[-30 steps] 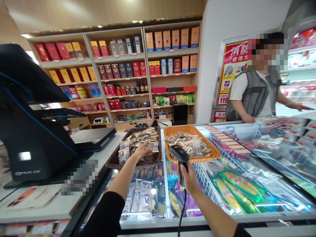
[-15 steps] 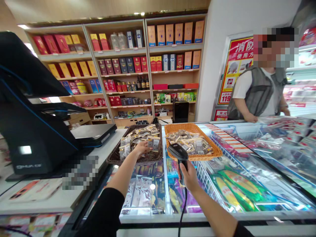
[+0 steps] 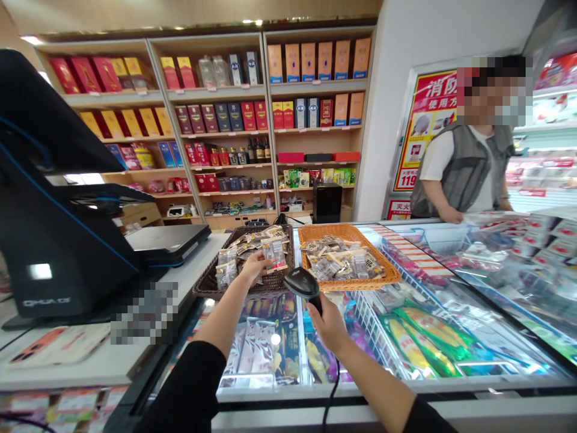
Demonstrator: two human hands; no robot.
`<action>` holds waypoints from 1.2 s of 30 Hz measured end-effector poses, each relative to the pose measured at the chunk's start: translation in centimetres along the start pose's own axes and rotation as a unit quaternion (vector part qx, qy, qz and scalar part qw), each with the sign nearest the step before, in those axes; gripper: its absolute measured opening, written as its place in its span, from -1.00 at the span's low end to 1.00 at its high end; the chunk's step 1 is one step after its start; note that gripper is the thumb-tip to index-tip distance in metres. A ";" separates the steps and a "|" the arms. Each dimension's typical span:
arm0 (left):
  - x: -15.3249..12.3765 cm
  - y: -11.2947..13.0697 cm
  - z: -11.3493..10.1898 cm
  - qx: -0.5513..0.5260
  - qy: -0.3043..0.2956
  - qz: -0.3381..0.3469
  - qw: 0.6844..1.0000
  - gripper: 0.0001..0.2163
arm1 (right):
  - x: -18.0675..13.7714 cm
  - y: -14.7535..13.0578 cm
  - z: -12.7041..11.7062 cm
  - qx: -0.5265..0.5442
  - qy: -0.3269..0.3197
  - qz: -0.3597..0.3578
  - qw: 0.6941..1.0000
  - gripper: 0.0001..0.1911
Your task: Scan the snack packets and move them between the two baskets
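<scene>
Over the dark brown wicker basket (image 3: 205, 282), my left hand (image 3: 256, 269) grips a small clear snack packet (image 3: 274, 255) with a tan label. A reddish-pink light patch shows on the packet's lower part. More such packets (image 3: 226, 272) lie heaped in that basket. My right hand (image 3: 330, 322) is wrapped round the handle of a black barcode scanner (image 3: 303, 282), whose head points left toward the held packet. The scanner's cable hangs down toward me. Beside it, an orange wicker basket (image 3: 391, 275) holds similar packets (image 3: 347, 258).
Both baskets stand on a glass-topped freezer (image 3: 451, 385) with packaged food inside. At left are a black checkout terminal (image 3: 67, 258), a scale (image 3: 164, 239) and a phone (image 3: 58, 347). A person (image 3: 464, 168) in a grey vest stands behind the freezer at right. Shelves of boxes line the back.
The scanner has moved left, closer to the packet in my left hand, and its head has turned toward it. A reddish light patch now shows on that packet, which has tilted slightly.
</scene>
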State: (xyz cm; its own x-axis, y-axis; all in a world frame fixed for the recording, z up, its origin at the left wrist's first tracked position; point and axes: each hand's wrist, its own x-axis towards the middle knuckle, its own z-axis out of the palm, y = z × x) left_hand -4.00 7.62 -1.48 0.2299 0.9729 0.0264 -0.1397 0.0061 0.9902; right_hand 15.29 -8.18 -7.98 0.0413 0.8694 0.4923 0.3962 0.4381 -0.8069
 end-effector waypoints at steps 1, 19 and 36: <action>0.0 0.0 0.0 0.010 0.004 0.003 1.000 -0.57 | 0.0 0.1 0.1 0.005 0.001 0.004 1.000 -0.74; 0.3 -0.5 12.3 0.531 0.038 0.146 0.834 -0.58 | 1.8 2.4 -2.2 0.262 0.277 0.046 0.923 -0.67; 0.3 0.7 -2.1 0.754 0.101 0.044 0.648 -0.49 | 1.0 1.3 -1.0 0.271 0.159 0.064 0.947 -0.65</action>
State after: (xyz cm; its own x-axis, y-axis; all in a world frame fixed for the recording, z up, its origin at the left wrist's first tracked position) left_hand -6.02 8.43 -1.02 0.1330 0.9657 0.2230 0.9907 -0.1363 -0.0005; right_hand 16.80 -6.97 -8.21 0.3646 0.8484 0.3838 -0.1553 0.4618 -0.8733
